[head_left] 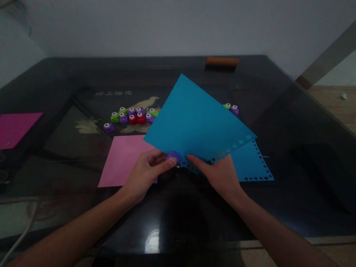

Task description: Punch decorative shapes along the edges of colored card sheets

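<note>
Head view, our left hand (145, 173) pinching a purple punch (174, 156) onto the blue sheet (195, 125) edge, right hand (221, 175) gripping that sheet above the dark table (294, 135) — table writing too blurry to read, pink paper (122, 161) underneath

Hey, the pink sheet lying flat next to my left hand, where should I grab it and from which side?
Take the pink sheet at its near left corner, coming from the left. It lies flat on the dark glass table, so probably slide a fingertip under that free corner. Its right edge is covered by the left hand with the purple punch and by the blue sheet.
</note>
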Action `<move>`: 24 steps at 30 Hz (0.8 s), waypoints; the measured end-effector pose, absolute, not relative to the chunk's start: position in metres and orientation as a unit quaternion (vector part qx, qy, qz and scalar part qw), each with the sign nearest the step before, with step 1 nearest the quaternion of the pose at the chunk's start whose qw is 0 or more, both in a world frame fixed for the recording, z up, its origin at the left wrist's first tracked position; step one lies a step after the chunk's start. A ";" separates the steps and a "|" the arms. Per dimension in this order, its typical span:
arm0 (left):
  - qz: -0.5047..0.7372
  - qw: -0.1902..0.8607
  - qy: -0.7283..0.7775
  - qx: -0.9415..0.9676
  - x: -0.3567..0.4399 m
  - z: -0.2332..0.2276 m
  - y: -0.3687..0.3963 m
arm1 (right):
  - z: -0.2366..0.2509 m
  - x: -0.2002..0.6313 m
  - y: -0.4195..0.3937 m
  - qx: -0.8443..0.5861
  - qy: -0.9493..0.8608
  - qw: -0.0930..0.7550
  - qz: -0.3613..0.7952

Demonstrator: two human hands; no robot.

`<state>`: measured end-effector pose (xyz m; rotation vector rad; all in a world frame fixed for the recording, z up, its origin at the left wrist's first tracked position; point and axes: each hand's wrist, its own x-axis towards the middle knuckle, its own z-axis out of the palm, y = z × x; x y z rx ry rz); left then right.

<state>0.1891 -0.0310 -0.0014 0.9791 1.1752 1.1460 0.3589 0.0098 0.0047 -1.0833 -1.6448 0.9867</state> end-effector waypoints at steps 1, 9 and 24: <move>0.491 0.577 0.501 0.418 0.189 -0.002 -0.031 | 0.005 0.359 0.010 -0.438 -0.668 0.453 0.395; 0.502 0.553 0.505 0.431 0.190 -0.007 -0.031 | 0.004 0.360 0.010 -0.441 -0.666 0.448 0.402; 0.495 0.559 0.497 0.442 0.189 -0.014 -0.029 | 0.002 0.360 0.011 -0.441 -0.680 0.441 0.386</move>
